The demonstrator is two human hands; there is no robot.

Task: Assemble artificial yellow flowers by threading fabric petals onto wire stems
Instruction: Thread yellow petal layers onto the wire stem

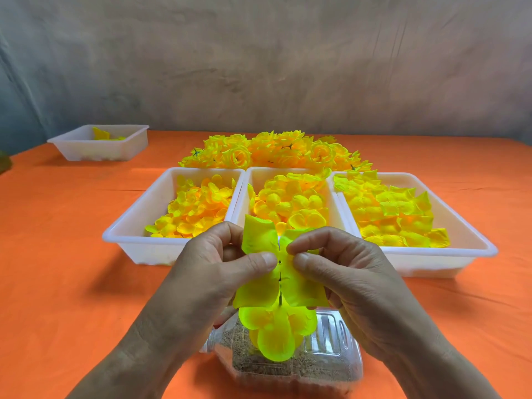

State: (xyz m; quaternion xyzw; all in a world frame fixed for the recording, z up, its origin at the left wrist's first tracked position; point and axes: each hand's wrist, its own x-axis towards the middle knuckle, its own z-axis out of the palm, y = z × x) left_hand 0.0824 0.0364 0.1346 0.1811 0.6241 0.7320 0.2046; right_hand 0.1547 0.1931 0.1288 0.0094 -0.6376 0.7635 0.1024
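Note:
A large yellow-green fabric petal piece [259, 292] with a small centre hole is held up in front of me. My left hand [218, 272] pinches its left half between thumb and fingers, and my right hand [339, 272] pinches its right half. Just under it, a smaller round-lobed petal layer [276, 335] sits on a thin dark wire stem [280, 300] that rises from a clear plastic bottle [331, 361] lying on its side with sand in it. The stem's lower part is hidden by the petals.
Three white trays [135, 226] [334, 208] [472, 254] of loose yellow petals stand side by side behind my hands. A heap of finished yellow flowers [273, 152] lies beyond them. A smaller white tray [86, 152] sits far left on the orange tablecloth [57, 269].

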